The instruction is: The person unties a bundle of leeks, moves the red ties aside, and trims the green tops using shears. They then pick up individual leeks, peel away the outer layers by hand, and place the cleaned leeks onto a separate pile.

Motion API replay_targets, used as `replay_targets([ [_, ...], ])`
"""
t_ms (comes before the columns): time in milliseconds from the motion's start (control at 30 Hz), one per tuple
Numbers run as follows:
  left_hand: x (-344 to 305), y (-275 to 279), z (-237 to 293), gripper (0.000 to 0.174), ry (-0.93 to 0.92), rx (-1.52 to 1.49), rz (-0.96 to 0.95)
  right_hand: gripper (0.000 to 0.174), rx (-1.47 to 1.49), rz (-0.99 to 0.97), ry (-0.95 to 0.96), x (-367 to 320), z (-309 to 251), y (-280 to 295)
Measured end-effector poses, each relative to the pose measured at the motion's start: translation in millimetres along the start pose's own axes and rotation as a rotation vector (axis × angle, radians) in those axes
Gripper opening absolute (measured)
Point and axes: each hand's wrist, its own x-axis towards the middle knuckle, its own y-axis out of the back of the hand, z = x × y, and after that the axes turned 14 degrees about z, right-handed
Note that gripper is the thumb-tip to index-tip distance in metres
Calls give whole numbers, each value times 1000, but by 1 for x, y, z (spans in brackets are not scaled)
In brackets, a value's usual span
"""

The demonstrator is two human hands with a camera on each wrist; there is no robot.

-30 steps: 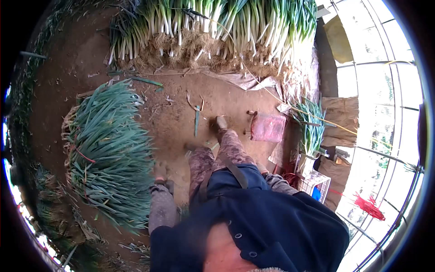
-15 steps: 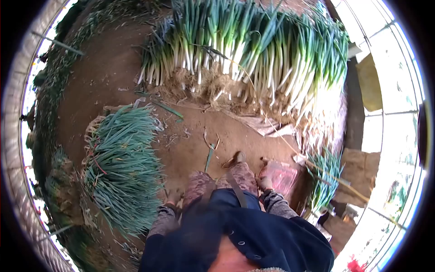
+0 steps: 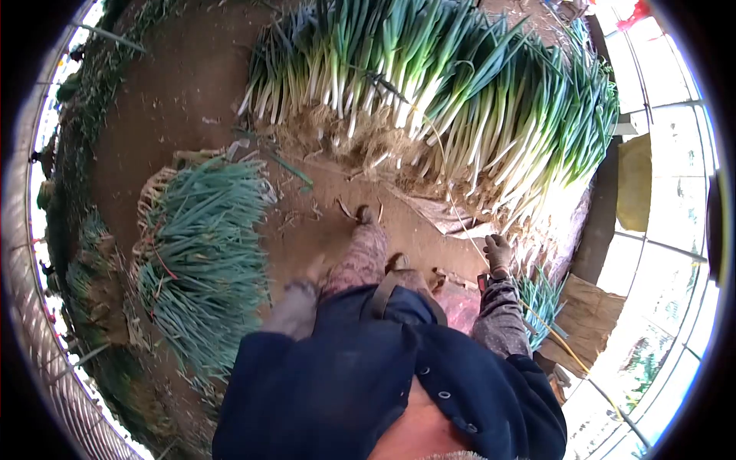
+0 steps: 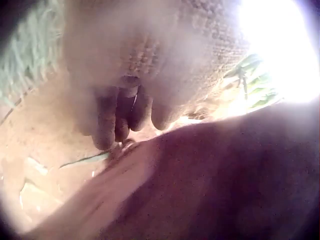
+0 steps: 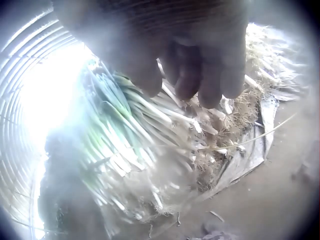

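Note:
My right hand [image 3: 498, 253], in a brownish glove, is raised over the root end of a long row of leeks [image 3: 429, 100]. In the right wrist view its fingers [image 5: 210, 87] hang loosely bent with nothing in them, and the white stalks and roots show behind. My left hand [image 4: 130, 112] wears a knitted glove; its fingers droop, relaxed and holding nothing, beside my trouser leg [image 4: 225, 170]. The head view shows the left sleeve [image 3: 291, 310] blurred at my side. Left of me lies a big tied bundle of green leeks [image 3: 207, 261].
A reddish stool [image 3: 458, 303] stands by my right leg, partly behind the sleeve. A yellowish hose [image 3: 567, 349] runs along the right side. Crumpled sheeting [image 3: 429, 207] edges the leek row. Loose leaves litter the dirt floor [image 3: 307, 238].
I have stepped forward. The right hand has risen from beside the stool out toward the leek row. My left arm has swung at my side.

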Motion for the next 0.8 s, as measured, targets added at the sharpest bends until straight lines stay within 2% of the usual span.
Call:
replay_targets([
  [67, 30, -14, 76, 21, -49, 144, -69, 39, -107, 9, 134, -9, 9, -10],
  [100, 62, -16, 84, 20, -497, 294, -39, 39, -175, 35, 216, -15, 11, -19],
  [133, 80, -19, 109, 20, -509, 282, -52, 40, -230, 28, 317, -18, 13, -29],
  [167, 98, -22, 134, 19, -521, 271, -65, 40, -249, 4, 281, -24, 1, -38],
  [200, 90, -22, 190, 19, -103, 95, -119, 40, -266, -23, 246, -32, -17, -51],
  [233, 88, -19, 218, 19, -128, 44, -109, 38, -308, -16, 278, -37, -38, -63],
  [267, 88, -16, 240, 19, -154, -6, -95, 37, -332, -58, 178, -42, -69, -74],
  [333, 98, -3, 260, 19, -179, -53, -59, 38, -219, -73, 190, -21, -73, -116],
  [400, 105, 11, 259, 20, -161, -50, -19, 43, -79, -129, 160, 7, -75, -158],
  [433, 119, 17, 235, 15, -159, -59, -47, 43, -143, -135, 246, 13, -98, -173],
  [500, 119, 38, 210, 16, -30, -10, -30, 40, -209, -146, 372, 26, -144, -204],
  [567, 127, 59, 137, 19, -177, 214, 89, 40, -237, -167, 425, 49, -173, -239],
  [600, 103, 65, 149, 21, 136, 27, 207, 42, -225, -192, 430, 61, -185, -257],
  [667, 72, 77, 150, 23, 417, 58, 340, 43, -225, -207, 492, 86, -211, -292],
  [700, 65, 87, 127, 23, 395, 288, 341, 44, -223, -206, 513, 96, -220, -310],
  [767, 68, 105, 75, 29, 459, 283, 212, 47, -131, -234, 569, 119, -239, -341],
  [800, 70, 103, 77, 29, 468, 259, 223, 47, -114, -246, 610, 125, -249, -350],
])
